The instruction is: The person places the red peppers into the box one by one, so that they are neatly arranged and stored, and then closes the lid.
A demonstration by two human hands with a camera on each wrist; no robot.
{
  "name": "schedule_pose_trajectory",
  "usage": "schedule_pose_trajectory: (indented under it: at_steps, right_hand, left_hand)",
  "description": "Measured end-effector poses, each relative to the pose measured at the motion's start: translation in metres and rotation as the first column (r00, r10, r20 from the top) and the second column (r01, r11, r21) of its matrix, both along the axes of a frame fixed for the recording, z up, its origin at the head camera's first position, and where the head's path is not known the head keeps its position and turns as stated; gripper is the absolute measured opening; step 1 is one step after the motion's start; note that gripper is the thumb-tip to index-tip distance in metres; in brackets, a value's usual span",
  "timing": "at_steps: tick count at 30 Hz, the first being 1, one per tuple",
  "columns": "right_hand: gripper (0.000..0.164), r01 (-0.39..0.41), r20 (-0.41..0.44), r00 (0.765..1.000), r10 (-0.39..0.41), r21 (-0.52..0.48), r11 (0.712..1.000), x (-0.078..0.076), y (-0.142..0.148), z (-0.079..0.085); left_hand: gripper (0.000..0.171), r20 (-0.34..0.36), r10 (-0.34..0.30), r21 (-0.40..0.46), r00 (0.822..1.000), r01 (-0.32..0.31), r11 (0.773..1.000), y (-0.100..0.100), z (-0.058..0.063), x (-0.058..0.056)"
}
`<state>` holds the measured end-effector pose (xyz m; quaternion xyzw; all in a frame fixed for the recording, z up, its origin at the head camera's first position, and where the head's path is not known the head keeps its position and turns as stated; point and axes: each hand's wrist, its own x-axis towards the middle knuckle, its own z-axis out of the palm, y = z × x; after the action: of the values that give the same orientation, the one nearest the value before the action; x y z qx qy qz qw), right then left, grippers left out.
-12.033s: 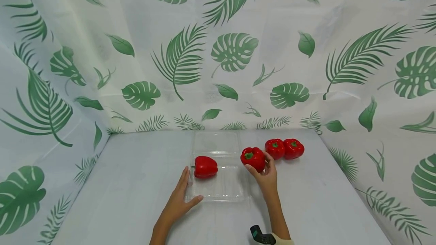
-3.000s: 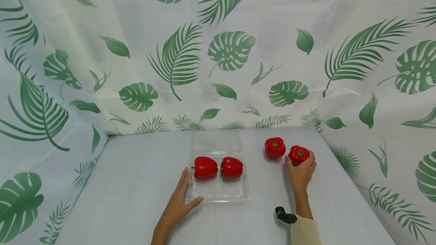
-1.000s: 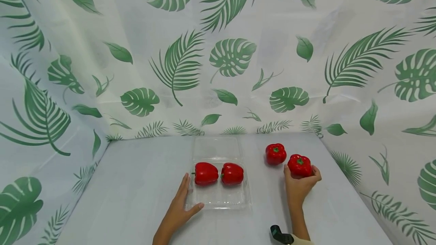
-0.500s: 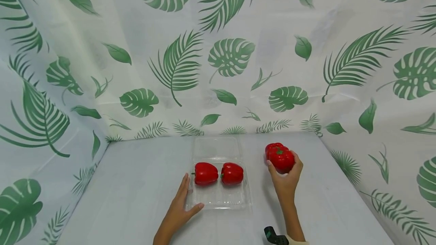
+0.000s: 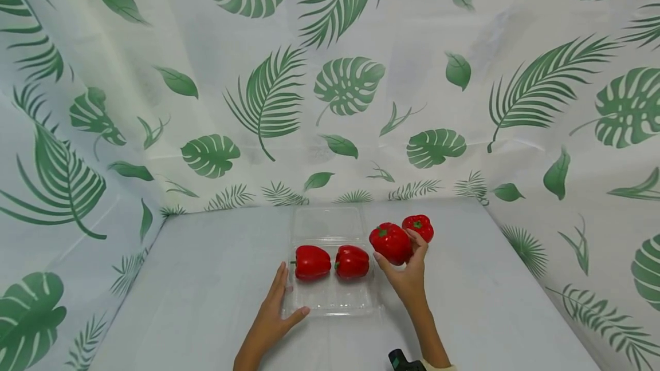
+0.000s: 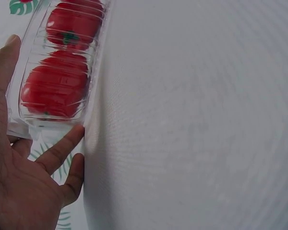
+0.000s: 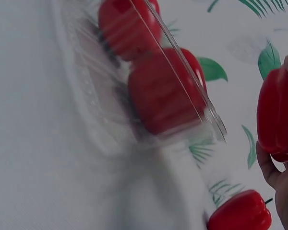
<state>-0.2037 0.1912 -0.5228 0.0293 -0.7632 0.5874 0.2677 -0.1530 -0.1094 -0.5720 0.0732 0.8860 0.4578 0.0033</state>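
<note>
My right hand (image 5: 411, 279) holds a red bell pepper (image 5: 390, 243) by its sides, just right of a clear plastic clamshell box (image 5: 330, 300). In the right wrist view the held bell pepper (image 7: 278, 115) is at the right edge. Two more bell peppers lie on their sides along the box's back half, a left one (image 5: 312, 263) and a right one (image 5: 352, 262). My left hand (image 5: 268, 314) rests at the box's left side with fingers spread and straight; the left wrist view shows this hand (image 6: 33, 177) touching the box wall (image 6: 53, 122).
Another red bell pepper (image 5: 420, 227) stands on the white table (image 5: 185, 296), behind the held one. The box's lid (image 5: 328, 222) lies open towards the back. Leaf-printed cloth (image 5: 361, 147) hangs behind the table and at both sides.
My right hand has lifted the right-hand bell pepper and carried it left, past the one still standing, towards the box. Earlier, another bell pepper went into the box. My left hand has stayed put.
</note>
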Motion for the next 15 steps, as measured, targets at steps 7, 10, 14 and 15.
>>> schedule_pose_trajectory:
  at_steps: [7, 10, 14, 15]
  right_hand:
    - [0.084, -0.147, 0.01, 0.989, 0.146, 0.099, 0.984, 0.004, -0.023, -0.005]
    - [0.082, -0.183, 0.005, 0.983, 0.184, 0.162, 0.97, 0.006, -0.032, -0.006]
    - [0.081, -0.234, -0.023, 0.968, 0.248, 0.262, 0.936, 0.01, -0.043, -0.007]
    - [0.081, -0.251, -0.025, 0.963, 0.269, 0.285, 0.925, 0.011, -0.046, -0.007]
  left_hand:
    - [0.103, 0.02, 0.012, 0.01, 1.0, -0.012, 1.0, -0.001, 0.001, 0.0]
    - [0.102, 0.022, 0.011, 0.023, 1.0, -0.012, 1.0, -0.001, 0.001, -0.001]
    - [0.102, 0.013, 0.009, 0.028, 1.0, -0.01, 1.0, 0.0, 0.001, -0.001]
    - [0.102, 0.012, 0.011, 0.029, 1.0, -0.012, 1.0, 0.0, 0.0, -0.001]
